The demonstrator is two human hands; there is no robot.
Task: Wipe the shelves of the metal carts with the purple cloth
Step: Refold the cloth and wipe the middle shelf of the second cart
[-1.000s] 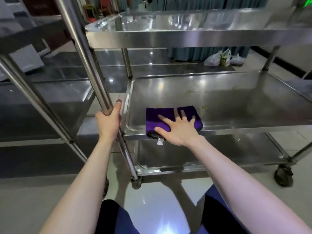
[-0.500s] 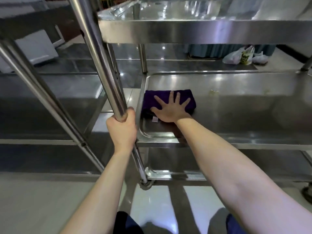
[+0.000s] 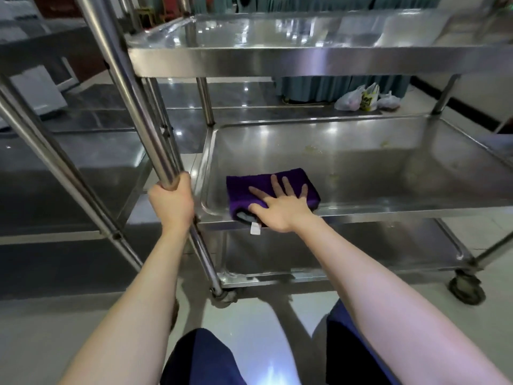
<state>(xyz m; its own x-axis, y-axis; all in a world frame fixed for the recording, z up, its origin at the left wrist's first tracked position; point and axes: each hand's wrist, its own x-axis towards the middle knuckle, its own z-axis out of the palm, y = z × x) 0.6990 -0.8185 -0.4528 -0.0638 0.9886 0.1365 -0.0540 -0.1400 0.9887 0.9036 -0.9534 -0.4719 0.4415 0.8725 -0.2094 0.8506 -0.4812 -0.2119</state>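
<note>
Left grip (image 3: 172, 202) curled round cart upright (image 3: 151, 140); right grip (image 3: 283, 209) flat, fingers spread, pressing folded purple cloth (image 3: 244, 187) at near-left corner of middle shelf (image 3: 402, 187), whose tray also holds yellowish smears (image 3: 312, 148) farther back; plastic bags (image 3: 361, 100) on floor (image 3: 488, 234) beyond.

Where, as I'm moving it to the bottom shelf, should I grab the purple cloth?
Pinch the purple cloth at its near edge, coming from the front: that edge laps the middle shelf's front rim by the white tag; the rest lies flat under the right hand.
</note>
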